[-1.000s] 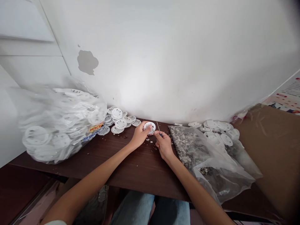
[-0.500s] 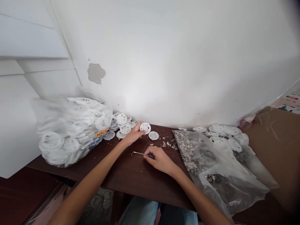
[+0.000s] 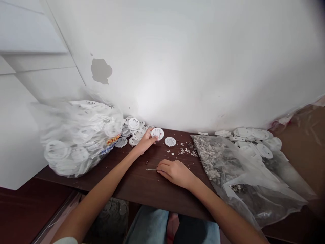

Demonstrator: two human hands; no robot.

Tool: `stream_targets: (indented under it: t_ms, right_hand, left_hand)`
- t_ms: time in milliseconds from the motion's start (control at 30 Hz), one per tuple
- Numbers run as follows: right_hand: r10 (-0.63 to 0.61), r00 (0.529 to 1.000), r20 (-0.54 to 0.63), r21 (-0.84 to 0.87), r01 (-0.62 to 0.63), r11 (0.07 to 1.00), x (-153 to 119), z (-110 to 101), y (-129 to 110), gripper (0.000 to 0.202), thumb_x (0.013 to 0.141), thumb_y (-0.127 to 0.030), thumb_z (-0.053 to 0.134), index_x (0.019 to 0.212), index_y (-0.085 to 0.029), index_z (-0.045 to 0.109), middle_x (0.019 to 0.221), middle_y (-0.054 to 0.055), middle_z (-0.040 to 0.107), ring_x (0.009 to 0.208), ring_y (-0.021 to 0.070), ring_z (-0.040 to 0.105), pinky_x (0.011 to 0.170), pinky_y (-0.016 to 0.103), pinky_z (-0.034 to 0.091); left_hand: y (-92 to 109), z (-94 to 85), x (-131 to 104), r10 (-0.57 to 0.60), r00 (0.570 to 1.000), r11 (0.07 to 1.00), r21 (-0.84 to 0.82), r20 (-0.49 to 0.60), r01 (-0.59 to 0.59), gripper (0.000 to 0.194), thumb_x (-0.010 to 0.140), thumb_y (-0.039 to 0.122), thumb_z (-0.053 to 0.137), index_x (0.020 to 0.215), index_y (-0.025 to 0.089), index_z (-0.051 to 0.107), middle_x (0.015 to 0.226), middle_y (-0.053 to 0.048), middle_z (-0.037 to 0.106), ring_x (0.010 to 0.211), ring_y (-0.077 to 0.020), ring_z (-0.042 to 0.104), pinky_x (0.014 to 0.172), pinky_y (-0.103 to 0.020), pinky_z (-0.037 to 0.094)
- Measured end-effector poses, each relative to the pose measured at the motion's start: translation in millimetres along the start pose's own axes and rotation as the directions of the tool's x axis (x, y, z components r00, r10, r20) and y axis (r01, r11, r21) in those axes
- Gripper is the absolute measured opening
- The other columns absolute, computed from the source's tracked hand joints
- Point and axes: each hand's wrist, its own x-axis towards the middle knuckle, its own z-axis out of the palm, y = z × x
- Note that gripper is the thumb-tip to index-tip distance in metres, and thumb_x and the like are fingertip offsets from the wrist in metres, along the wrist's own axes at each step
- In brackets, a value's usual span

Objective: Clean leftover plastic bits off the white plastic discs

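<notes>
My left hand (image 3: pixel 145 142) is closed on the edge of a round white plastic disc (image 3: pixel 157 134) with slots, raised above the back of the table. Low over the tabletop, my right hand (image 3: pixel 174 172) is curled around a thin screwdriver (image 3: pixel 152 169); its metal shaft points left and its handle is hidden under the fingers. A second slotted disc (image 3: pixel 170 141) lies flat just right of the held one. Tiny metal pieces (image 3: pixel 187 150) are scattered beyond my right hand. Behind my left hand is a heap of similar discs (image 3: pixel 138 134).
A bulging clear bag of white discs (image 3: pixel 78 142) stands at the left. On the right lies a plastic bag of small metal parts (image 3: pixel 213 156), with more white discs (image 3: pixel 264 150) behind it. A cardboard box (image 3: pixel 302 142) borders the far right. The white wall (image 3: pixel 177 67) rises behind the brown table (image 3: pixel 142 189).
My right hand has turned palm-down and dropped toward the table, covering the blue screwdriver handle. My left hand keeps hold of the disc. The view has shifted slightly.
</notes>
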Motion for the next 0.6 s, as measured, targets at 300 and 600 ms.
stream_targets:
  t_ms: [300, 600]
  right_hand:
    - [0.022, 0.998, -0.053, 0.161, -0.013, 0.987, -0.4, 1.4, -1.2, 0.028, 0.113, -0.033, 0.049, 0.114, -0.027, 0.076, 0.117, 0.006, 0.075, 0.097, 0.0193, 0.073, 0.079, 0.028, 0.054]
    - [0.180, 0.972, -0.153, 0.338, -0.120, 0.934, 0.9, -8.8, 4.4, 0.032, 0.110, -0.048, 0.054, 0.103, -0.026, 0.076, 0.103, 0.005, 0.076, 0.095, 0.0223, 0.069, 0.087, 0.033, 0.051]
  left_hand:
    - [5.9, 1.2, -3.2, 0.088, 0.993, 0.995, -0.034, -0.079, -0.091, 0.056, 0.090, 0.034, 0.072, 0.140, 0.022, 0.048, 0.123, -0.008, 0.071, 0.089, -0.0175, 0.075, 0.075, -0.027, 0.055]
    - [6.6, 13.3, -11.9, 0.090, 0.992, 0.996, -0.008, -0.086, -0.091, 0.062, 0.089, 0.025, 0.069, 0.147, 0.024, 0.049, 0.118, -0.008, 0.069, 0.079, -0.0173, 0.072, 0.067, -0.028, 0.054]
